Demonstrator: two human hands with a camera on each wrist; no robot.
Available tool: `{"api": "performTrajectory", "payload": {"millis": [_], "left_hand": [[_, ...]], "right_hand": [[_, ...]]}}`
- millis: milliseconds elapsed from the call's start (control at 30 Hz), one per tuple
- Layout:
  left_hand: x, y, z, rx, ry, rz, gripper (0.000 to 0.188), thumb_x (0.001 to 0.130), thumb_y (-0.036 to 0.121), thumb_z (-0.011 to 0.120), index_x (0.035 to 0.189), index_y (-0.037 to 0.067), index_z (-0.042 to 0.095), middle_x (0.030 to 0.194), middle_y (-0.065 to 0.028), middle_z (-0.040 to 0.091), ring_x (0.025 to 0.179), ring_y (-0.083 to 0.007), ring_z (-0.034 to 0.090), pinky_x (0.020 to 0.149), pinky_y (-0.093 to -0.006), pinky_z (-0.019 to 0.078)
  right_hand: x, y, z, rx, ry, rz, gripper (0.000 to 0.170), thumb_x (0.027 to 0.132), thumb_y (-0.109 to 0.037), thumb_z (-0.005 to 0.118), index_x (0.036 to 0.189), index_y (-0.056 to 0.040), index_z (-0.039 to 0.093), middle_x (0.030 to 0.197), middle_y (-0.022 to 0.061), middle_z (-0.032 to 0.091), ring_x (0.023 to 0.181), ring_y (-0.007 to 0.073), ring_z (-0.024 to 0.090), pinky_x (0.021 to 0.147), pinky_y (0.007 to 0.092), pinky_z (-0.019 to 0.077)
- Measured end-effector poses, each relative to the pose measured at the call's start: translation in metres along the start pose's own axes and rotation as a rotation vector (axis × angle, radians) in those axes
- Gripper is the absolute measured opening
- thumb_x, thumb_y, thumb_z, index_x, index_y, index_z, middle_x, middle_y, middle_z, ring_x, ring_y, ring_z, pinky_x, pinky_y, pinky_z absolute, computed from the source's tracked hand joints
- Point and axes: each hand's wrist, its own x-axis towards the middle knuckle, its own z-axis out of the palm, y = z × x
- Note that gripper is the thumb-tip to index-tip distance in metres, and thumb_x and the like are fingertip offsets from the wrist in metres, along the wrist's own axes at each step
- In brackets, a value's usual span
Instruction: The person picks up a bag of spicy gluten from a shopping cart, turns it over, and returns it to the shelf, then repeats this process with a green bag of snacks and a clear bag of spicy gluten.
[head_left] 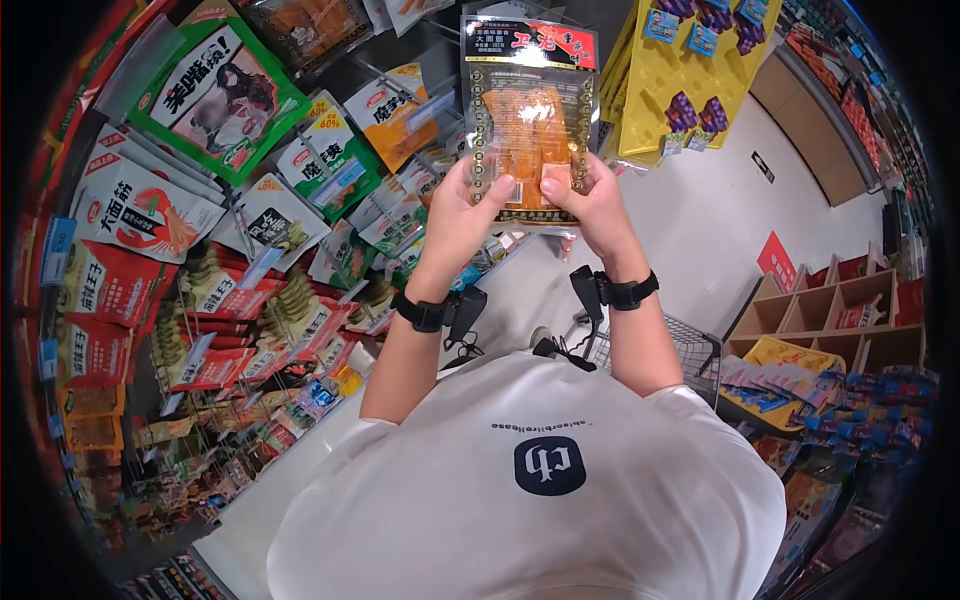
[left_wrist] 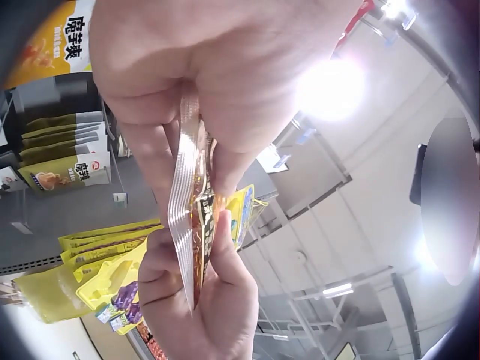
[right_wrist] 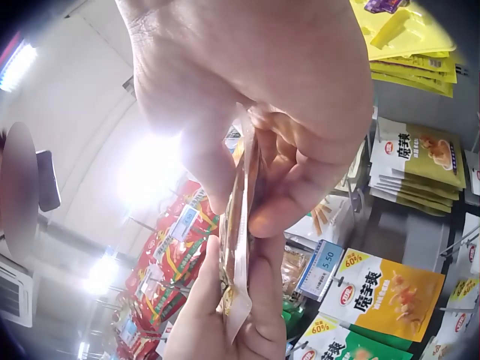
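A clear-fronted snack packet [head_left: 530,125] with a black and red header and orange strips inside is held up between both hands in the head view. The left hand [head_left: 468,208] grips its lower left edge, thumb on the face and fingers behind. On the opposite edge, the right hand [head_left: 597,205] pinches the packet the same way, its thumb over the lower right part. Seen edge-on in the left wrist view, the packet's silvery crimped seam [left_wrist: 182,202] runs between the two hands. The right wrist view also shows the thin packet [right_wrist: 244,225] with thumbs and fingers on either side.
Hanging snack bags fill the shelf on the left, among them a green bag [head_left: 222,95] and red bags [head_left: 225,290]. A yellow hanging display [head_left: 680,75] is at the upper right. A wire shopping cart [head_left: 690,350] stands beside the person, near a wooden compartment rack [head_left: 835,310].
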Motion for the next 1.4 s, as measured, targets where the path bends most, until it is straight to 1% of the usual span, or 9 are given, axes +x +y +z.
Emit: {"api": "performTrajectory", "payload": {"millis": [33, 133, 433, 633, 800, 1067, 1167, 1233, 1400], "left_hand": [[0.001, 0.0, 0.001, -0.099, 0.022, -0.037, 0.034, 0.093, 0.015, 0.06, 0.118, -0.005, 0.051, 0.106, -0.0067, 0.061, 0.099, -0.0099, 0.056, 0.085, -0.0261, 0.0465], [0.002, 0.004, 0.009, -0.047, 0.056, 0.035, 0.029, 0.099, 0.021, 0.05, 0.114, -0.004, 0.054, 0.103, -0.0037, 0.061, 0.093, -0.0069, 0.055, 0.081, -0.0241, 0.0452], [0.001, 0.002, 0.018, 0.047, 0.16, 0.032, 0.036, 0.101, 0.032, 0.045, 0.101, -0.001, 0.061, 0.084, 0.0024, 0.06, 0.075, -0.0027, 0.049, 0.068, -0.0199, 0.0409], [0.003, 0.007, 0.029, -0.002, 0.189, 0.047, 0.036, 0.101, 0.032, 0.045, 0.1, -0.001, 0.061, 0.081, 0.0039, 0.057, 0.071, -0.0025, 0.046, 0.065, -0.0198, 0.0389], [0.006, 0.001, 0.023, 0.002, 0.177, 0.037, 0.035, 0.101, 0.031, 0.045, 0.099, 0.0, 0.061, 0.08, 0.0046, 0.056, 0.07, -0.0019, 0.045, 0.064, -0.0193, 0.0378], [0.003, 0.002, 0.022, -0.006, 0.148, 0.024, 0.033, 0.101, 0.029, 0.045, 0.099, 0.0, 0.061, 0.081, 0.006, 0.055, 0.071, -0.0013, 0.043, 0.064, -0.0186, 0.0369], [0.002, 0.005, 0.023, 0.014, 0.154, 0.024, 0.033, 0.101, 0.029, 0.045, 0.099, 0.0, 0.061, 0.083, 0.0046, 0.057, 0.073, -0.0018, 0.047, 0.066, -0.019, 0.0399], [0.002, 0.005, 0.02, -0.037, 0.107, 0.001, 0.035, 0.101, 0.03, 0.045, 0.108, 0.0, 0.059, 0.092, 0.0006, 0.062, 0.081, -0.0035, 0.055, 0.074, -0.02, 0.0443], [0.002, 0.01, 0.02, -0.036, 0.096, 0.021, 0.036, 0.101, 0.031, 0.044, 0.109, 0.0, 0.059, 0.094, -0.0007, 0.063, 0.083, -0.0042, 0.057, 0.075, -0.0203, 0.0449]], "right_hand": [[0.002, 0.0, -0.002, 0.007, -0.016, 0.004, 0.041, 0.082, -0.009, 0.071, 0.117, 0.0017, 0.053, 0.106, 0.0071, 0.063, 0.093, 0.0114, 0.06, 0.083, 0.027, 0.0507], [0.009, -0.002, -0.008, 0.009, -0.047, -0.012, 0.041, 0.083, -0.011, 0.071, 0.117, 0.0019, 0.053, 0.106, 0.007, 0.063, 0.091, 0.0109, 0.061, 0.081, 0.0262, 0.0516], [0.022, 0.0, -0.018, 0.238, -0.165, 0.021, 0.045, 0.085, -0.018, 0.071, 0.12, 0.0026, 0.052, 0.109, 0.0064, 0.062, 0.095, 0.0104, 0.058, 0.087, 0.0268, 0.0464], [0.024, -0.003, -0.021, 0.286, -0.188, 0.023, 0.046, 0.086, -0.02, 0.07, 0.121, 0.0028, 0.051, 0.112, 0.007, 0.062, 0.098, 0.011, 0.058, 0.088, 0.0273, 0.0463], [0.023, -0.005, -0.022, 0.183, -0.194, -0.008, 0.046, 0.088, -0.023, 0.068, 0.123, 0.002, 0.051, 0.112, 0.007, 0.062, 0.099, 0.0106, 0.058, 0.088, 0.0274, 0.0465], [0.022, -0.006, -0.024, 0.21, -0.17, 0.036, 0.04, 0.091, -0.022, 0.063, 0.122, 0.002, 0.052, 0.11, 0.0067, 0.063, 0.095, 0.0089, 0.059, 0.085, 0.0258, 0.0481], [0.021, -0.004, -0.023, 0.205, -0.152, 0.025, 0.038, 0.091, -0.02, 0.063, 0.12, 0.0023, 0.053, 0.108, 0.0067, 0.064, 0.093, 0.0088, 0.06, 0.084, 0.0255, 0.0488], [0.021, -0.003, -0.023, 0.2, -0.141, 0.015, 0.037, 0.091, -0.019, 0.063, 0.12, 0.0025, 0.053, 0.108, 0.0066, 0.064, 0.092, 0.0088, 0.06, 0.084, 0.0254, 0.049], [0.022, -0.005, -0.02, 0.177, -0.143, -0.011, 0.036, 0.091, -0.017, 0.064, 0.119, 0.003, 0.054, 0.108, 0.0068, 0.064, 0.094, 0.0095, 0.06, 0.084, 0.0255, 0.0493]]}}
